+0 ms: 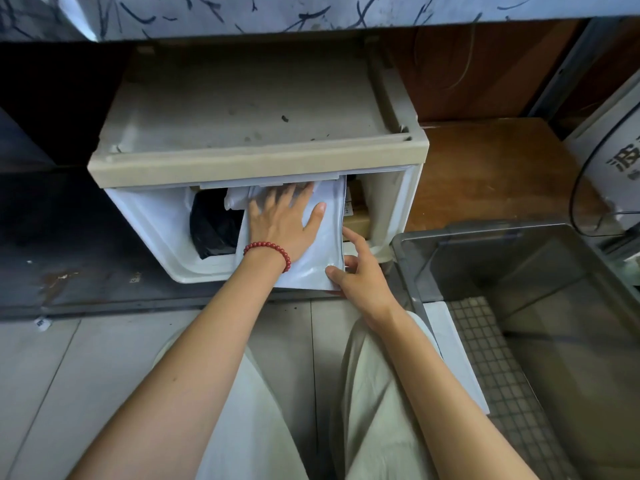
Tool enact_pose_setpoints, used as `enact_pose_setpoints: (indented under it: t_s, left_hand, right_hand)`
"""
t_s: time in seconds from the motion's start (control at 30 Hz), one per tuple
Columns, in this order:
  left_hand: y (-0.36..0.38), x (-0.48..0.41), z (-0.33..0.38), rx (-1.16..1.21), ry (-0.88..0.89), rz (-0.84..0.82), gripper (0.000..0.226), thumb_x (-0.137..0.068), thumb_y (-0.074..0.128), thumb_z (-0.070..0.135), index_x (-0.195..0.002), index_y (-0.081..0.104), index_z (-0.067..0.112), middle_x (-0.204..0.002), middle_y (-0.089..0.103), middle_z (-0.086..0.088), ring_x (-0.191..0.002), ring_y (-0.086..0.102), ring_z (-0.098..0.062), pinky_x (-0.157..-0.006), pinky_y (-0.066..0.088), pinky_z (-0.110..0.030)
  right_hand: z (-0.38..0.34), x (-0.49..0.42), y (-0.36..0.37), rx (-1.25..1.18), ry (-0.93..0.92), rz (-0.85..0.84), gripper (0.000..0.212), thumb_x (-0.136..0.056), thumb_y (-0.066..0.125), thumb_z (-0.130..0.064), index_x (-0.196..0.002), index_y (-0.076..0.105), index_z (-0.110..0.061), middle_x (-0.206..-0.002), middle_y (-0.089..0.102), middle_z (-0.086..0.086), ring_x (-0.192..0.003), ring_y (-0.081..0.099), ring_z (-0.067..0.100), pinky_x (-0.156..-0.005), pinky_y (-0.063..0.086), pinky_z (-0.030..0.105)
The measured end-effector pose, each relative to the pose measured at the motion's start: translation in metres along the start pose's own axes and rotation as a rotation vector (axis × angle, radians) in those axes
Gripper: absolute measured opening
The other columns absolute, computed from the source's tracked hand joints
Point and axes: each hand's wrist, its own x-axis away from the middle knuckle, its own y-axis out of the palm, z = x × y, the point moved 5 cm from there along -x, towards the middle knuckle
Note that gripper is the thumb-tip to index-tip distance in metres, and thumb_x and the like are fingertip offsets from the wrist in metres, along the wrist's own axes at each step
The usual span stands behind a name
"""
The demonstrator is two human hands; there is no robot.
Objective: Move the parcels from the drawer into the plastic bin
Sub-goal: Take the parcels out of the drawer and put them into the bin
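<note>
2 hands meet the white parcel [309,271], half out of the drawer [166,244], long axis toward the person: left hand [287,223] flat on top, fingers spread; right hand [360,275] pinches its near corner. Plastic bin [485,230] lies rightward, nearer that hand.

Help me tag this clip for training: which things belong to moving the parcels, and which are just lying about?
In the job: drawer, white parcel (left hand pressing flat on it, right hand pinching its corner), black parcel, brown box, plastic bin.
Lying about: black cable, paper scrap on the floor.
</note>
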Motion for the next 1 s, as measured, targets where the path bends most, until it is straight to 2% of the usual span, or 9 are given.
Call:
enact_pose_setpoints:
  t_s: [0.17, 0.3, 0.4, 0.5, 0.57, 0.7, 0.83, 0.9, 1.0]
  left_hand:
    - [0.001, 0.039, -0.022, -0.014, -0.029, 0.023, 0.060, -0.096, 0.021, 0.057, -0.151, 0.015, 0.035, -0.160, 0.012, 0.003, -0.146, 0.008, -0.021, -0.116, 0.007, -0.049]
    - [-0.001, 0.070, -0.051, 0.282, -0.157, -0.004, 0.061, -0.096, 0.035, 0.052, -0.150, 0.023, 0.027, -0.158, 0.012, -0.003, -0.144, 0.017, -0.026, -0.112, 0.024, -0.042]
    - [-0.008, 0.090, -0.062, 0.421, -0.129, 0.011, 0.060, -0.096, 0.044, 0.045, -0.148, 0.026, 0.023, -0.152, 0.022, -0.002, -0.134, 0.035, -0.021, -0.102, 0.031, -0.027]
    - [-0.016, 0.111, -0.065, 0.496, -0.064, 0.037, 0.065, -0.090, 0.055, 0.049, -0.145, 0.029, 0.029, -0.146, 0.028, 0.006, -0.129, 0.037, -0.007, -0.097, 0.029, -0.020]
    - [-0.025, 0.125, -0.065, 0.522, -0.042, 0.094, 0.072, -0.079, 0.065, 0.055, -0.141, 0.036, 0.031, -0.141, 0.033, 0.013, -0.123, 0.035, 0.004, -0.097, 0.029, -0.016]
    - [-0.043, 0.145, -0.066, 0.448, 0.021, 0.225, 0.067, -0.067, 0.080, 0.048, -0.126, 0.053, 0.031, -0.135, 0.041, 0.016, -0.125, 0.043, -0.004, -0.098, 0.038, -0.020]
    - [-0.056, 0.168, -0.068, 0.371, 0.057, 0.273, 0.071, -0.064, 0.082, 0.048, -0.127, 0.054, 0.031, -0.140, 0.040, 0.014, -0.127, 0.041, -0.006, -0.098, 0.039, -0.024]
    - [-0.059, 0.177, -0.070, 0.313, 0.061, 0.290, 0.060, -0.070, 0.083, 0.030, -0.124, 0.058, 0.026, -0.139, 0.044, 0.008, -0.124, 0.047, -0.012, -0.096, 0.046, -0.029]
    - [-0.067, 0.186, -0.075, 0.251, 0.052, 0.341, 0.050, -0.070, 0.067, -0.009, -0.112, 0.064, 0.016, -0.124, 0.057, 0.002, -0.108, 0.058, -0.022, -0.079, 0.056, -0.041]
  right_hand:
    - [0.000, -0.002, 0.002, -0.022, 0.001, -0.005, 0.066, -0.091, 0.055, 0.001, -0.145, 0.032, -0.029, -0.096, 0.068, 0.015, -0.083, 0.065, 0.024, -0.086, 0.054, 0.041]
    - [-0.004, 0.002, 0.004, -0.014, -0.015, -0.026, 0.067, -0.091, 0.056, 0.001, -0.148, 0.031, -0.025, -0.109, 0.066, 0.021, -0.096, 0.067, 0.032, -0.091, 0.054, 0.047]
    - [-0.008, 0.011, 0.008, -0.024, -0.051, -0.084, 0.068, -0.091, 0.058, 0.001, -0.148, 0.032, -0.024, -0.102, 0.067, 0.012, -0.088, 0.067, 0.025, -0.089, 0.055, 0.042]
    - [-0.011, 0.020, 0.011, 0.013, -0.072, -0.099, 0.071, -0.087, 0.068, -0.007, -0.147, 0.036, -0.024, -0.104, 0.067, 0.005, -0.092, 0.067, 0.016, -0.087, 0.056, 0.035]
    - [-0.015, 0.026, 0.012, 0.043, -0.102, -0.092, 0.072, -0.082, 0.075, -0.014, -0.144, 0.040, -0.024, -0.108, 0.066, 0.000, -0.095, 0.064, 0.005, -0.079, 0.054, 0.022]
    - [-0.022, 0.035, 0.014, 0.061, -0.145, -0.089, 0.072, -0.077, 0.081, -0.025, -0.139, 0.045, -0.026, -0.107, 0.064, -0.009, -0.102, 0.062, 0.010, -0.077, 0.050, 0.017]
    - [-0.024, 0.045, 0.018, 0.091, -0.175, -0.103, 0.077, -0.074, 0.083, -0.035, -0.141, 0.045, -0.026, -0.112, 0.063, -0.012, -0.106, 0.059, 0.005, -0.086, 0.049, 0.021]
    - [-0.026, 0.051, 0.021, 0.113, -0.188, -0.105, 0.078, -0.073, 0.082, -0.041, -0.141, 0.046, -0.027, -0.112, 0.061, -0.018, -0.104, 0.058, -0.003, -0.080, 0.046, 0.014]
    - [-0.030, 0.059, 0.027, 0.112, -0.204, -0.144, 0.084, -0.067, 0.083, -0.049, -0.140, 0.047, -0.027, -0.118, 0.060, -0.022, -0.107, 0.058, -0.007, -0.081, 0.046, 0.009]
